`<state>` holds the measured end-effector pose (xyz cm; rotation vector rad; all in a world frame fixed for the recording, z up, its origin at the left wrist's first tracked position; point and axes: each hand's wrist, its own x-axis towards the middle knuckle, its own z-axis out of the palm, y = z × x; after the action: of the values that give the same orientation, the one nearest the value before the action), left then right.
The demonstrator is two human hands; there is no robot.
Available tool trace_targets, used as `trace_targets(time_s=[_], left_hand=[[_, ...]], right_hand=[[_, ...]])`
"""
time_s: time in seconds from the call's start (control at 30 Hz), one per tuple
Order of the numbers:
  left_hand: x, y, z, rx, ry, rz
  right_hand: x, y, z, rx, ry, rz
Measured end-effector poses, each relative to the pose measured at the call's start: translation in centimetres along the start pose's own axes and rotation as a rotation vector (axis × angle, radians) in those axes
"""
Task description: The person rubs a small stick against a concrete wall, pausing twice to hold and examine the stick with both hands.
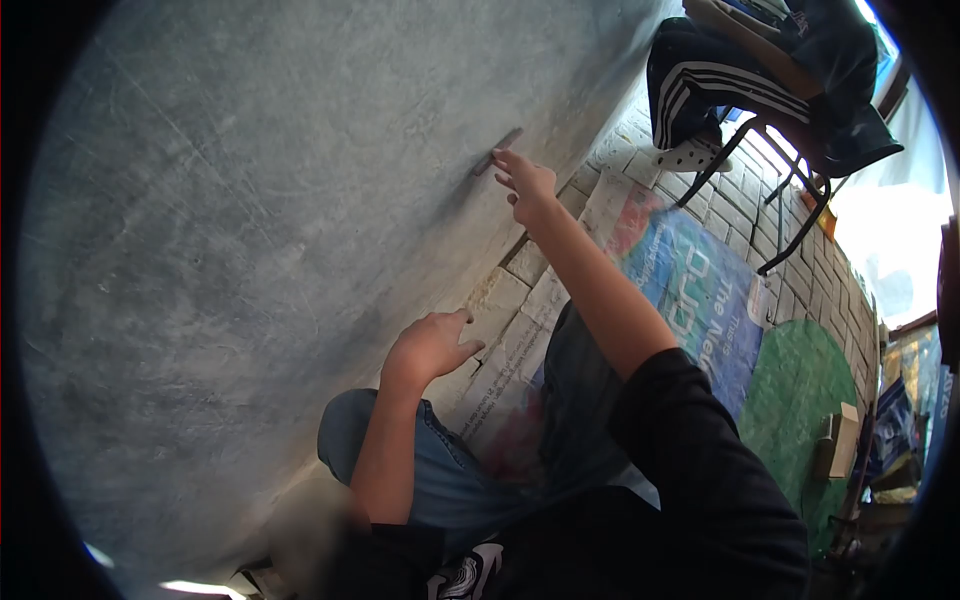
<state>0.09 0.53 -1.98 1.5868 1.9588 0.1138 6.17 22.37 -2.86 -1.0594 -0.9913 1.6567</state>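
Observation:
My right hand (524, 183) reaches forward and holds a thin flat tool (497, 152), like a small trowel or scraper, pressed against a large grey plastered wall (250, 250). My left hand (432, 346) rests with its fingers loosely spread against the bottom of the wall, where it meets the brick paving (520, 265). It holds nothing. I wear a black sleeve and blue jeans (450, 470), with one knee drawn up below my left arm.
A printed blue and white plastic sheet (690, 290) lies on the paving beneath me. Another person in dark striped trousers (705, 85) sits on a metal-framed chair (790, 180) at the upper right. A green round patch (790, 390) and a small box (842, 440) lie further right.

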Motion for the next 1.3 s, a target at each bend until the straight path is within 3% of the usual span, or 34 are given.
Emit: trace_targets(time_s=[0.07,0.13,0.17,0.27,0.37,0.4,0.47,0.5,0.6,0.7,0.73,0.83,0.9,0.97,1.03,1.1,1.17,1.23,1.27,1.3], left_hand=[[0.0,0.0,0.0,-0.013,-0.008,-0.003],[0.1,-0.1,-0.1,0.055,0.010,-0.045],[0.3,-0.1,-0.2,0.057,0.013,-0.048],[0.2,-0.1,0.1,0.048,-0.001,-0.039],[0.4,0.0,0.2,0.038,-0.014,-0.009],[0.2,0.3,0.1,0.049,-0.019,-0.030],[0.2,0.2,0.0,0.066,-0.019,-0.064],[0.3,0.1,0.0,0.071,-0.001,-0.048],[0.2,0.0,0.6,0.066,-0.014,-0.031],[0.3,0.1,0.4,0.069,-0.013,-0.015],[0.2,0.1,0.3,0.059,-0.008,-0.017],[0.3,0.1,0.2,0.055,-0.006,-0.036],[0.5,-0.3,0.6,0.059,-0.018,-0.028],[0.8,-0.1,0.6,0.065,-0.013,-0.007],[0.7,0.0,0.5,0.043,-0.037,-0.024],[0.6,0.2,0.3,0.045,-0.032,-0.043],[0.6,0.0,0.3,0.050,-0.041,-0.063],[0.7,-0.3,0.5,0.063,-0.035,-0.030],[0.7,-0.2,0.5,0.065,-0.040,-0.028],[0.5,-0.1,0.4,0.040,-0.050,-0.032]], right_hand=[[-1.6,-1.2,1.0,0.011,-0.012,-0.088],[-3.1,-2.7,2.3,-0.180,-0.170,-0.571],[-2.5,-2.4,2.3,-0.176,-0.173,-0.572],[0.0,-1.1,1.0,-0.024,0.021,-0.236],[0.9,-1.6,0.7,-0.002,0.117,-0.208],[0.9,-1.7,1.0,0.001,0.109,-0.209],[-0.8,-2.7,2.5,-0.028,-0.056,-0.607],[-0.4,-2.6,2.8,-0.020,-0.061,-0.605],[3.1,-0.4,0.8,-0.063,0.164,-0.303],[2.6,-0.9,0.6,-0.007,0.115,-0.316],[1.2,-1.9,1.7,0.006,0.059,-0.473],[-0.4,-2.5,3.1,-0.027,0.014,-0.573],[2.2,-0.9,1.4,-0.019,0.108,-0.500],[3.3,-0.9,0.2,-0.068,0.210,-0.159],[2.9,-1.1,1.2,-0.031,0.207,-0.214],[-0.5,-3.3,2.7,-0.075,0.054,-0.630],[-1.2,-3.2,3.0,-0.155,-0.027,-0.718],[1.5,-0.9,2.4,-0.026,0.155,-0.500],[2.5,-0.8,1.2,-0.023,0.176,-0.263],[3.2,-0.5,0.2,-0.022,0.181,-0.263]])
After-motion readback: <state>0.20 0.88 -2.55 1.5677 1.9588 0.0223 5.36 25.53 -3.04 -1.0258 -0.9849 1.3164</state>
